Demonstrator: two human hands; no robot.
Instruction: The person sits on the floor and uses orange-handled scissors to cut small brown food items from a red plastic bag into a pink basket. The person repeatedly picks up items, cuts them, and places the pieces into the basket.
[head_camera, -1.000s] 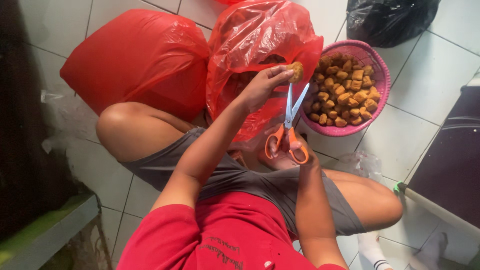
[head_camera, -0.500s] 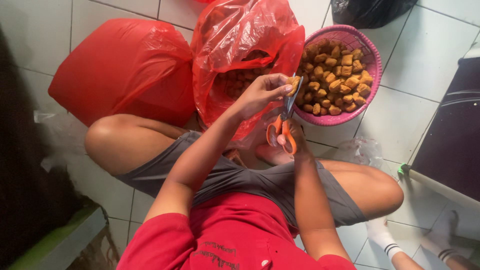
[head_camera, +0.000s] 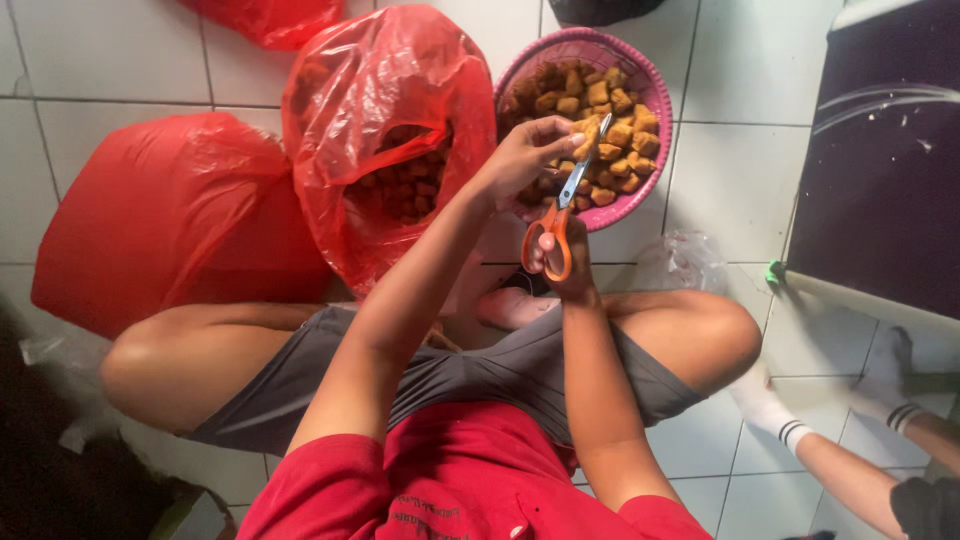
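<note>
My left hand (head_camera: 520, 160) is pinched shut on a small golden-brown fried cube (head_camera: 588, 135), held just above the centre of the frame, over the near edge of the pink basket (head_camera: 640, 80) that sits at the upper middle, full of the same cubes. My right hand (head_camera: 562, 262) is curled through the orange handles of the scissors (head_camera: 562, 215), fingers clamped on them, with the blades running up and slightly right toward the cube; I cannot tell whether the blades are closed on it or just beside it. The worry, as I judge it, is my own fingertips (head_camera: 572, 138): they sit touching the cube right where the blade tips arrive, so a cut taken too deep could nick them. The piece is small and looks greasy, so it might also slip out of my pinch and drop onto the white tiled floor (head_camera: 730, 190) rather than into the basket. The open red plastic bag (head_camera: 390, 90), at upper left of centre, leans loosely and could slump, spilling its pieces.
</note>
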